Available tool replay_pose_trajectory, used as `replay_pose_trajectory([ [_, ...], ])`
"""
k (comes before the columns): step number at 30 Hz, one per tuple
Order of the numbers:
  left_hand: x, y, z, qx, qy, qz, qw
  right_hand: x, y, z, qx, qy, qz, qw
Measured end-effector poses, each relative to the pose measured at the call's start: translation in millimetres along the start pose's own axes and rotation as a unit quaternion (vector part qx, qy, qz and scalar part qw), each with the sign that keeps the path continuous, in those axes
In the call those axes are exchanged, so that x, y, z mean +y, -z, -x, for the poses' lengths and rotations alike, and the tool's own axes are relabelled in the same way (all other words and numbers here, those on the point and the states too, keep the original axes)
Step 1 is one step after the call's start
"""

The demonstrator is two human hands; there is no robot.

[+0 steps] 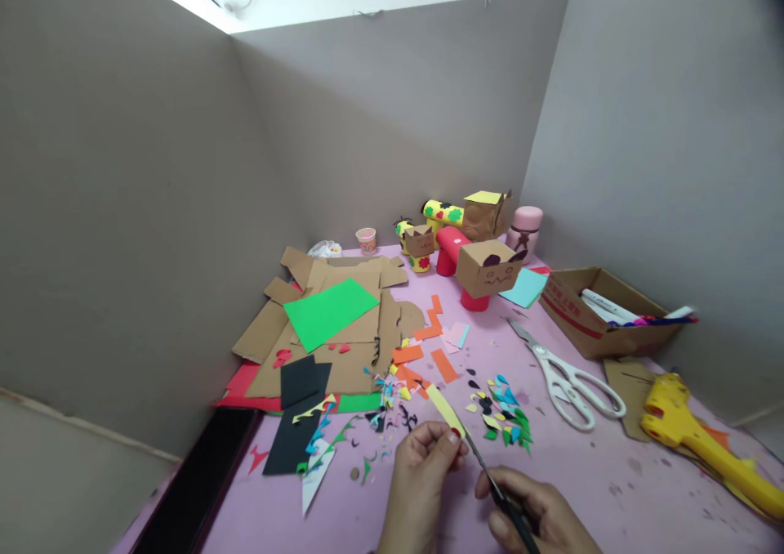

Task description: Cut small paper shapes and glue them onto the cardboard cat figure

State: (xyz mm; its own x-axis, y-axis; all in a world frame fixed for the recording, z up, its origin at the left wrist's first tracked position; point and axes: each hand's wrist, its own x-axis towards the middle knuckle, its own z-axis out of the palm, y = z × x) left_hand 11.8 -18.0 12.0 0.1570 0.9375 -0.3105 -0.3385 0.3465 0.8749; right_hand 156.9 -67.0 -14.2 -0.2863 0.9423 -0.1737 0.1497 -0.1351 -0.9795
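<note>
Obs.: left hand (422, 464) pinches the near end of a narrow yellow paper strip (445, 407), thumb and fingers closed on it; the strip rises away from the hand, angled up and to the left, its free end above the pink worktop (612, 480). Right hand (539, 513) is closed around the dark handles of a small pair of scissors (490, 476), blades pointing up-left and meeting the strip right beside the left thumb; whether the blades are parted cannot be told at this size. Landmark for places: the big white-handled scissors (569, 374), lying flat and untouched. The strip is left of them and nearer the person; a heap of coloured offcuts (505, 411) lies between strip and white scissors; the yellow glue gun (704, 440) lies right of them; the cardboard box of pens (603, 313) sits behind them to the right; the green sheet on cardboard (331, 309) lies well to their left. Judgement: for a clean cut, keep the strip taut with the pinch close to the blades, thumb clear of the edge, feed paper into the blades rather than chasing it, and take short snips so pieces fall onto the heap.
</note>
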Motion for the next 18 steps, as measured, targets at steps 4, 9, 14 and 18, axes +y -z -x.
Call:
replay_pose_trajectory([
  [4,-0.3,0.7,-0.9,0.006,0.0,-0.001,1.0,0.2,-0.1,-0.3,-0.012,0.002,0.002,1.0],
  [9,0.7,1.7,-1.7,0.014,-0.002,0.004,1.0,-1.9,-1.6,0.7,-0.015,-0.001,-0.007,1.0],
  [14,2.3,1.6,-0.5,0.016,-0.005,0.003,1.0,-0.6,-2.1,1.0,-0.009,-0.004,-0.007,1.0],
  [18,3.7,1.1,-1.2,0.02,-0.009,0.001,1.0,1.0,-1.7,1.6,-0.009,-0.008,-0.007,1.0],
])
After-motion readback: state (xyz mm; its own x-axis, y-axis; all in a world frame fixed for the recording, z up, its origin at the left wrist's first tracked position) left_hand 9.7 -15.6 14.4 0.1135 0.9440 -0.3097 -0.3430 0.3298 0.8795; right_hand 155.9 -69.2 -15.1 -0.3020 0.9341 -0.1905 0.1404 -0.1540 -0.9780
